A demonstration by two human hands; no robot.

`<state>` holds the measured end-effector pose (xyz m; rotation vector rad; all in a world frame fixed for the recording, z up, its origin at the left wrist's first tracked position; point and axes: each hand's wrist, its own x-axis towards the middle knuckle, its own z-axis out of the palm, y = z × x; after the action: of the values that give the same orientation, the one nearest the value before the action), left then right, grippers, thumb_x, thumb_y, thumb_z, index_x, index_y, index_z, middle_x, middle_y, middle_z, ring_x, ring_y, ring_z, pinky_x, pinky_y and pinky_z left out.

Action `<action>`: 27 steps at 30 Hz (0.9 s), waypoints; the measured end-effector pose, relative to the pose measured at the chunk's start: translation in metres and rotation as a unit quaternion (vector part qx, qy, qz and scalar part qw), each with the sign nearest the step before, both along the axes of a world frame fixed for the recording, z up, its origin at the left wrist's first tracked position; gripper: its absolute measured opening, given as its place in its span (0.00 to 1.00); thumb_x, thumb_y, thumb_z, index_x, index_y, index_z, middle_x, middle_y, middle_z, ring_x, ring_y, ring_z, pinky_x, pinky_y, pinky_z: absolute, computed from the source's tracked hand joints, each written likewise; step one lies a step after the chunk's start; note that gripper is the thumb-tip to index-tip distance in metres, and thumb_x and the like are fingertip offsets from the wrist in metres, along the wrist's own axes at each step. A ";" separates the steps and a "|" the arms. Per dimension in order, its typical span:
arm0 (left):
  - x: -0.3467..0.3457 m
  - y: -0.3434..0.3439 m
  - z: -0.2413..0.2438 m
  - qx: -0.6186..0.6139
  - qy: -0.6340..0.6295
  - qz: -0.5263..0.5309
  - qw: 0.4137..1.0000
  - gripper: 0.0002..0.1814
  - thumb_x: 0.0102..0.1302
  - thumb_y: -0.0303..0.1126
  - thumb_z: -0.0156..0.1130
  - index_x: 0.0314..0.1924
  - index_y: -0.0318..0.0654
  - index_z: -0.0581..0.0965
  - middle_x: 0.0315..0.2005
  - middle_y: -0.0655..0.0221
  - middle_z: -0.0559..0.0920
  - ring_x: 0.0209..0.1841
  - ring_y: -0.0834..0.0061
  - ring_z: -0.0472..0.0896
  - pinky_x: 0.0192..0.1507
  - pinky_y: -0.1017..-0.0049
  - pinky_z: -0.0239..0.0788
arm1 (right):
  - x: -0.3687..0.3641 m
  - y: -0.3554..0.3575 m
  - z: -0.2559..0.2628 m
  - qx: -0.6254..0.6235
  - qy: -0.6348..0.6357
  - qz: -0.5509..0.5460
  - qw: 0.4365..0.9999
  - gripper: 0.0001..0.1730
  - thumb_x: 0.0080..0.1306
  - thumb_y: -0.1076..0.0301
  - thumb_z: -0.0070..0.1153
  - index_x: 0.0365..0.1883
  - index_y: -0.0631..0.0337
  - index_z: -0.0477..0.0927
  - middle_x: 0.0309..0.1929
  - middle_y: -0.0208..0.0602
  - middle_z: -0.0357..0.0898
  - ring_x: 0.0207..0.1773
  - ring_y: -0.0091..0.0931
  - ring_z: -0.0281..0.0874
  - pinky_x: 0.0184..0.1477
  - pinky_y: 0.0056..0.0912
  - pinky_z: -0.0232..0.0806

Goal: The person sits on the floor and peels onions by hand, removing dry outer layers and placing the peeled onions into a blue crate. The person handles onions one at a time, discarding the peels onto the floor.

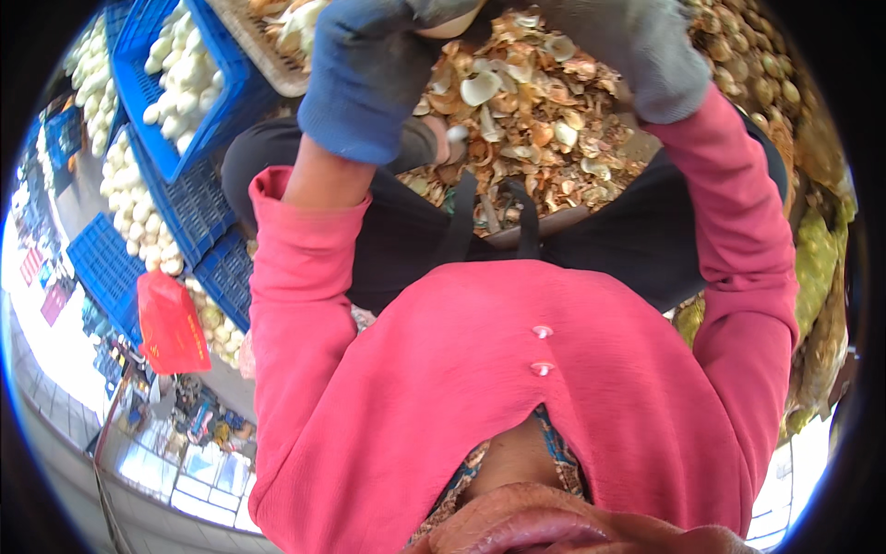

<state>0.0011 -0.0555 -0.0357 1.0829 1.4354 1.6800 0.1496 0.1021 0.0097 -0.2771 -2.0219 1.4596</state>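
My left hand (377, 73), in a blue and dark grey knit work glove, is at the top of the view. Its fingers curl around an onion (453, 24), of which only a pale part shows. To the right, my right hand (640, 52) wears a grey glove and looks blurred. Its fingers run into shadow at the top edge, so whatever they hold is hidden. Below and between both hands lies a heap of onion skins (533, 131), brown and papery with some pale, thicker layers. My bent legs in dark trousers flank the heap.
Blue plastic crates (197, 149) with peeled white onions (183, 76) stand at the left. A pale crate (277, 73) sits at the upper left. Below the crates is a red plastic bag (172, 322). Unpeeled onions (744, 52) and yellow-green mesh sacks (815, 270) are at the right.
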 end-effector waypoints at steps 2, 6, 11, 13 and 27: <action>-0.007 0.003 -0.008 0.056 0.143 -0.020 0.988 0.14 0.64 0.17 0.66 0.48 0.39 0.76 0.52 0.67 0.84 0.48 0.77 0.85 0.59 0.69 0.78 | -0.002 0.008 -0.013 0.065 0.011 -0.059 0.996 0.12 0.77 0.63 0.61 0.45 0.65 0.84 0.30 0.32 0.84 0.34 0.18 0.79 0.37 0.27 0.73; 0.005 0.010 0.042 -0.126 -0.300 0.002 0.946 0.49 0.52 0.17 0.71 0.76 0.28 0.63 0.59 0.59 0.81 0.54 0.70 0.84 0.57 0.74 0.78 | -0.010 0.025 -0.021 -0.018 -0.064 -0.106 0.992 0.14 0.77 0.59 0.62 0.43 0.64 0.84 0.26 0.26 0.81 0.27 0.16 0.75 0.29 0.22 0.67; -0.009 0.020 0.054 -0.178 -0.141 -0.040 0.973 0.49 0.48 0.18 0.69 0.75 0.28 0.66 0.54 0.60 0.83 0.49 0.71 0.85 0.49 0.76 0.80 | 0.003 0.053 0.010 -0.204 -0.073 -0.075 0.973 0.12 0.74 0.60 0.64 0.42 0.61 0.83 0.24 0.33 0.82 0.19 0.22 0.78 0.21 0.24 0.68; -0.023 0.023 0.053 -0.131 -0.220 -0.074 0.964 0.43 0.51 0.20 0.65 0.72 0.28 0.69 0.50 0.60 0.85 0.48 0.71 0.86 0.47 0.75 0.80 | 0.002 0.060 -0.011 -0.202 -0.137 -0.095 0.965 0.13 0.73 0.60 0.65 0.44 0.61 0.82 0.26 0.33 0.82 0.20 0.23 0.79 0.21 0.26 0.69; -0.244 -0.012 0.076 0.131 -0.470 -0.107 0.866 0.45 0.65 0.45 0.65 0.72 0.17 0.62 0.66 0.39 0.74 0.64 0.47 0.77 0.63 0.54 0.70 | 0.029 0.114 -0.104 -0.537 -0.068 -0.165 0.825 0.15 0.79 0.56 0.48 0.44 0.58 0.79 0.33 0.35 0.82 0.29 0.31 0.79 0.28 0.38 0.75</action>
<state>-0.2432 -0.0672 0.0401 0.3756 0.4484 1.8568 0.1790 0.2161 -0.0947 -1.1417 -0.9265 2.2139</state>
